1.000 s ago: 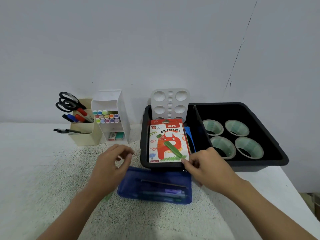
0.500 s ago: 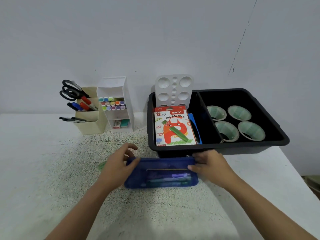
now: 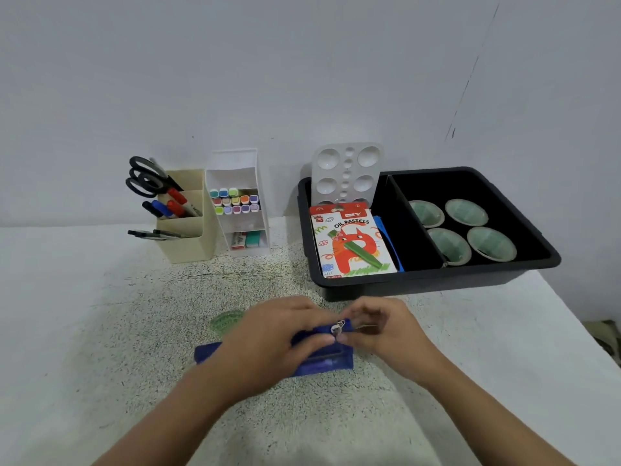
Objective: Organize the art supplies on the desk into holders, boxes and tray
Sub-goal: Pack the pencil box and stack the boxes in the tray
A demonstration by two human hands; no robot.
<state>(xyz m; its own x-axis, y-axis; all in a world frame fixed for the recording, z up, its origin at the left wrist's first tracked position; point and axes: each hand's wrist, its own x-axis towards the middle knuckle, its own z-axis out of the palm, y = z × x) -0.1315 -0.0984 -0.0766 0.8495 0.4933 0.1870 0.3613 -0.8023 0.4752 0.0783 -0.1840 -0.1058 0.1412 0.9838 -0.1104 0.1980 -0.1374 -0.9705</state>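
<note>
A blue zip pouch (image 3: 322,364) lies on the speckled desk in front of me, with pens showing through its clear window. My left hand (image 3: 268,338) lies over its left half and holds it, thumb near the zipper. My right hand (image 3: 379,327) pinches the metal zipper pull (image 3: 337,328) at the pouch's top right corner. Behind stands a black tray (image 3: 430,280) holding an oil pastels box (image 3: 349,243), a white paint palette (image 3: 346,173) and several green tape rolls (image 3: 463,230).
A beige holder (image 3: 188,243) with scissors and markers stands at the back left. Beside it is a white marker organizer (image 3: 238,203) with coloured markers and erasers. A green translucent piece (image 3: 225,322) lies on the desk just left of my left hand.
Both hands have closed in on the pouch's top right corner. My left hand now covers the left half, and my right hand has taken hold of the zipper pull. The view has tilted down.
</note>
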